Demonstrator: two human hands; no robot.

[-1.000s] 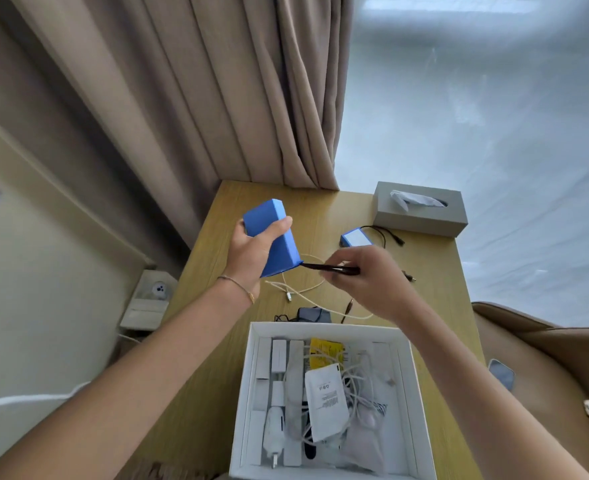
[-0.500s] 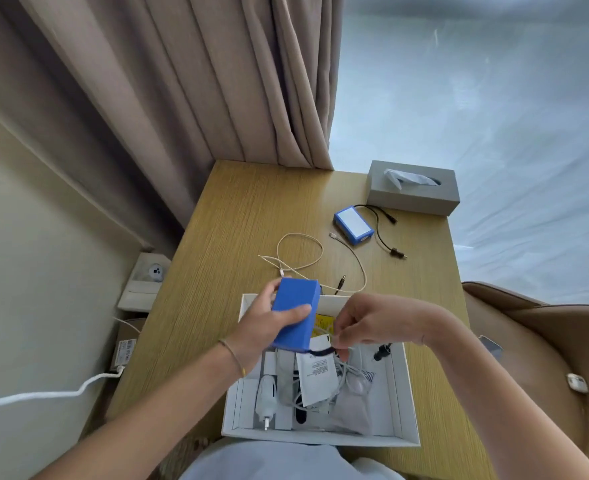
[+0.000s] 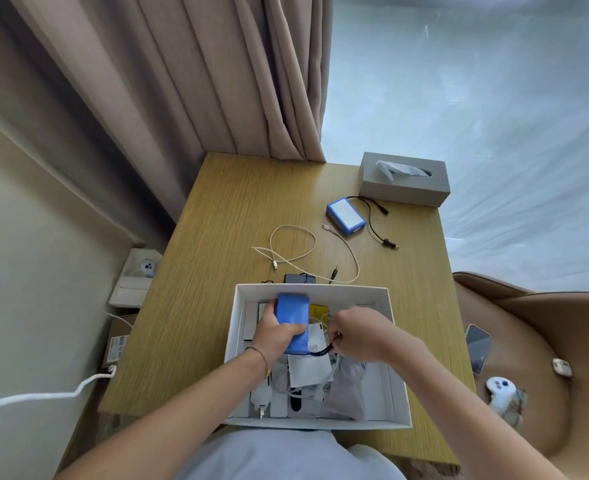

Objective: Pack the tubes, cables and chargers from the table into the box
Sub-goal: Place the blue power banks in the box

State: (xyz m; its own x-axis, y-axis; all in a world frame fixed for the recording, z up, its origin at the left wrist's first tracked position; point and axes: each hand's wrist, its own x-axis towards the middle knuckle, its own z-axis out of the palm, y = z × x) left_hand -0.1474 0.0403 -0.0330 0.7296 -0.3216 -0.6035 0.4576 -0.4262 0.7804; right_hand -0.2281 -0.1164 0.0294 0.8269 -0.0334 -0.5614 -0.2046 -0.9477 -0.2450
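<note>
The left hand is gripping a blue pack, fingers curled round its near end, and holding it inside the white box over the far left part. The right hand is pinching the pack's black lead just beside the pack's near end, also within the box. The box is sitting at the near edge of the table and is holding a white plug charger, white cables, a paper leaflet and a yellow item, partly hidden by the hands. Farther out on the table a white cable is lying in loose loops, a black adapter is lying just beyond the box's far wall, and a second blue pack with black leads is lying near a grey tissue box. To the right, a phone and a white controller are resting on a brown seat.
</note>
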